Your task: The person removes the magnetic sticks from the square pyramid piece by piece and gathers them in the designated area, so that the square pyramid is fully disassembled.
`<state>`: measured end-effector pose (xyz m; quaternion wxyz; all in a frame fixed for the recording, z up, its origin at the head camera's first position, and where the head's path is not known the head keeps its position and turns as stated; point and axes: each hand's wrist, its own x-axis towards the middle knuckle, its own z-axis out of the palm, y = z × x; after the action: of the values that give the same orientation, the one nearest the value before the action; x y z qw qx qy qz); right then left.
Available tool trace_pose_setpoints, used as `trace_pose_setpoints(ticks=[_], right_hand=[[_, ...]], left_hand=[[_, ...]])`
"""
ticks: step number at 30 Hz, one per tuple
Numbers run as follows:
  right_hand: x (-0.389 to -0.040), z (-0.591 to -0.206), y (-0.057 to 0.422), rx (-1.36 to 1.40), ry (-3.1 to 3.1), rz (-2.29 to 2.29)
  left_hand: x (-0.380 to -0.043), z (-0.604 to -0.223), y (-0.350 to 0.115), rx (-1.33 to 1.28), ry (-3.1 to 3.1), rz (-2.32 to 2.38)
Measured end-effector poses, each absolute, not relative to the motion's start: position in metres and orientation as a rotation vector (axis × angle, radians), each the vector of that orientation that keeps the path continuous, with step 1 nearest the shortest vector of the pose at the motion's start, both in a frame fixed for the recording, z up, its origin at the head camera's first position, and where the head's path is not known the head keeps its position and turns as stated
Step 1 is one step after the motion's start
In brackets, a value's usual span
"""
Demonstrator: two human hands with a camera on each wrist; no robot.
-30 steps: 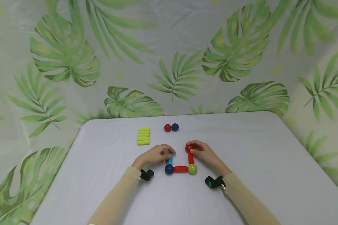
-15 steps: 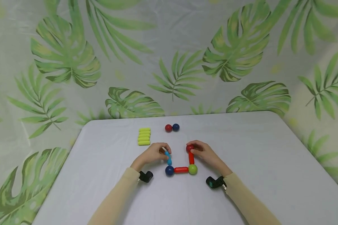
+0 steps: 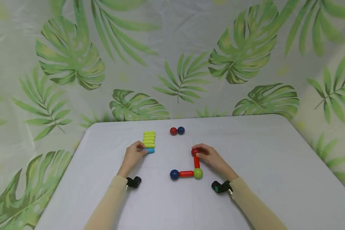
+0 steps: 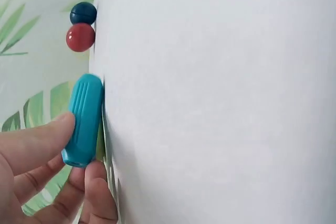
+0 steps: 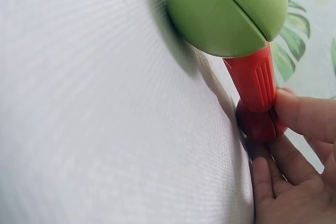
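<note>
My left hand (image 3: 133, 156) pinches a blue rod (image 4: 85, 119) between thumb and fingers, beside the near end of the row of yellow-green rods (image 3: 149, 139). My right hand (image 3: 211, 157) grips the red ball (image 3: 195, 152) at the far end of an L-shaped piece. From that ball an upright red rod (image 3: 196, 162) runs to a green ball (image 3: 198, 173), large in the right wrist view. A second red rod (image 3: 186, 173) joins the green ball to a dark blue ball (image 3: 174, 174) on the left.
A loose red ball (image 3: 173, 131) and a loose dark blue ball (image 3: 181, 130) lie side by side near the back of the white table (image 3: 247, 140). Behind the table hangs a leaf-patterned cloth (image 3: 178, 48).
My left hand has pulled the blue rod off the dark blue ball and carried it left to the yellow-green rods. My right hand stays on the red ball.
</note>
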<state>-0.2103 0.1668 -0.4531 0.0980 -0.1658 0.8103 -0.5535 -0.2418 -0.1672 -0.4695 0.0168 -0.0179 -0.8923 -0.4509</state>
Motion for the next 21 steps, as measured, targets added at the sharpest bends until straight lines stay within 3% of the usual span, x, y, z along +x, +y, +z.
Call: trace_pose_setpoints(ticks=[15, 18, 21], right_hand=[[-0.211, -0.455, 0.167, -0.479, 2.383, -1.652], [-0.211, -0.454, 0.167, -0.485, 2.381, -1.655], [-0.211, -0.454, 0.167, -0.487, 2.382, -1.658]], left_hand=[[-0.244, -0.465, -0.162, -0.083, -2.830, -1.125], [-0.237, -0.461, -0.153, -0.321, -2.814, -1.185], [-0.225, -0.457, -0.135, -0.765, -2.867, -1.311]])
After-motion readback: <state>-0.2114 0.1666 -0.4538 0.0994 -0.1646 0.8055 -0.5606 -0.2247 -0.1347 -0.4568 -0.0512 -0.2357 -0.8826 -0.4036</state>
